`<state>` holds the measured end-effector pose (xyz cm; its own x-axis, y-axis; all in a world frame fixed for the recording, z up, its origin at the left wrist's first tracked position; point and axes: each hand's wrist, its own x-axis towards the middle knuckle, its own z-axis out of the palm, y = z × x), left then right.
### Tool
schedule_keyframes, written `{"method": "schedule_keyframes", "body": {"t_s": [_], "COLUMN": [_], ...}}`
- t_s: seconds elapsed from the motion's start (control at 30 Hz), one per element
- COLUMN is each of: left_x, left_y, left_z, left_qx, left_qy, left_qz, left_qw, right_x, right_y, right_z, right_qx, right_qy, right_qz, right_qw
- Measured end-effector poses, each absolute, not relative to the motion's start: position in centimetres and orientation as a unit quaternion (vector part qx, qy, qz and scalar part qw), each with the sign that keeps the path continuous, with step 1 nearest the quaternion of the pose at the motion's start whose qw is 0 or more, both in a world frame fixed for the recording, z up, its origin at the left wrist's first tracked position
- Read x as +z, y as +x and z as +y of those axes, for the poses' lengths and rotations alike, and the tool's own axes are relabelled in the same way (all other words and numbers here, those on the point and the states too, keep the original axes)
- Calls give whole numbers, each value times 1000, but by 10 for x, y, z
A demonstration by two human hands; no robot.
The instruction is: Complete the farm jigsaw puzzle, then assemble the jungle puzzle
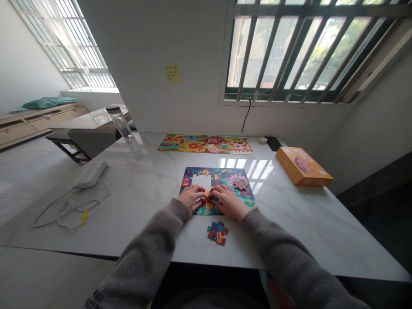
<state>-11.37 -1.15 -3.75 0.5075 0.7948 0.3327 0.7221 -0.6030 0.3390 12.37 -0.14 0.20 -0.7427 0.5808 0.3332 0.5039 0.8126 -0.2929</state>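
Observation:
A jigsaw puzzle (189, 169) with a dark blue, colourful picture lies flat on the table, with a white gap in its upper left part. My left hand (193, 197) is over the lower left of it, fingers curled in. From the right, my right hand (229, 201) reaches across it with bent fingers. Between the fingertips of both hands is a puzzle piece (206, 194), largely hidden by them. One loose puzzle piece (240, 184) rests on top of the puzzle at the right. Nearer my body, several joined or overlapping pieces (218, 233) lie on the tabletop.
Behind the puzzle lies a long finished-looking farm puzzle (206, 144). An orange box (302, 166) stands at the right, near a black flat object (273, 143). To the left are a white power strip with cable (92, 174) and a glass bottle (120, 122) on the white table (144, 193).

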Motion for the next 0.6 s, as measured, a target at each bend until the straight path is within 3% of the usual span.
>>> {"method": "schedule_keyframes", "body": {"t_s": [0.2,0.6], "left_x": [-33,-24], "left_y": [-111,-108], "left_z": [-16,-20], "left_qx": [241,237], "left_qy": [860,858], "left_qz": [442,450], "left_qw": [84,79], "right_x": [17,24], "right_y": [138,152], "right_z": [-29,-101], "right_qx": [65,109], "right_qy": [-320,-333], "right_qz": [-922,-933], "right_qw": [207,88]}}
